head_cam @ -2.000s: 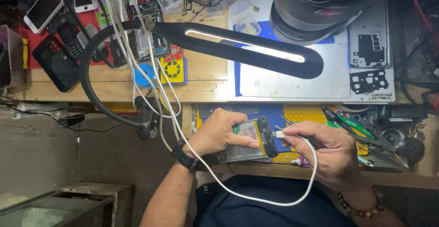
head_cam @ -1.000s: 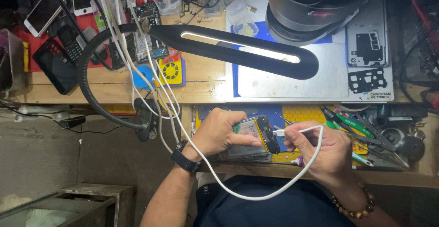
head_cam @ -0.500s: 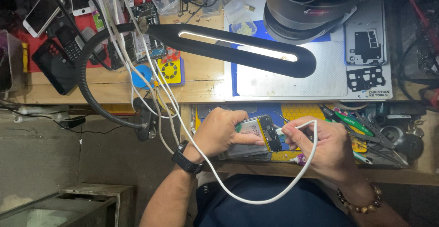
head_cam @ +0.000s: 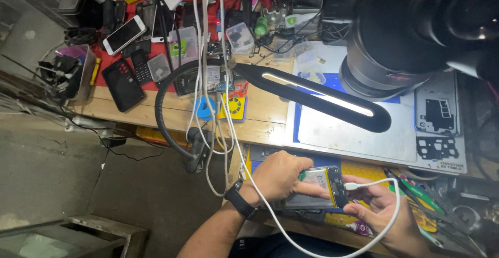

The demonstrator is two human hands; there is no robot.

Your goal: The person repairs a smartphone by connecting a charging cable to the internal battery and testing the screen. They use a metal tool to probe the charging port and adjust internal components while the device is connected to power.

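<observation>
Presently, two hands are at work over one opened phone (head_cam: 318, 188), which lies back-up on the yellow-and-blue mat (head_cam: 364, 170) of the lower shelf, its battery face exposed. The left hand (head_cam: 278, 177) is closed over the phone's left half, fingers pressing down on the battery and pinning the unit in place; one dark watch (head_cam: 240, 198) sits on that wrist. The right hand (head_cam: 382, 206) is just beside the phone's right edge, thumb and forefinger pinched on the plug of one white cable (head_cam: 387, 219), whose tip touches the phone's end. Whether the plug is fully seated cannot be told. The cable loops below both hands and rises to the upper bench.

One black strip lamp (head_cam: 322, 99), lit, reaches across the bench on a single flexible neck. One large black microscope head (head_cam: 410, 34) overhangs the grey work mat (head_cam: 358, 133). Two perforated metal plates (head_cam: 437, 125) lie at the mat's right end. On the red cloth at upper left lie one white smartphone (head_cam: 123, 34), one black smartphone (head_cam: 123, 84) and one small keypad phone (head_cam: 141, 67). Several green-handled tools (head_cam: 416, 188) rest right of the hands.
</observation>
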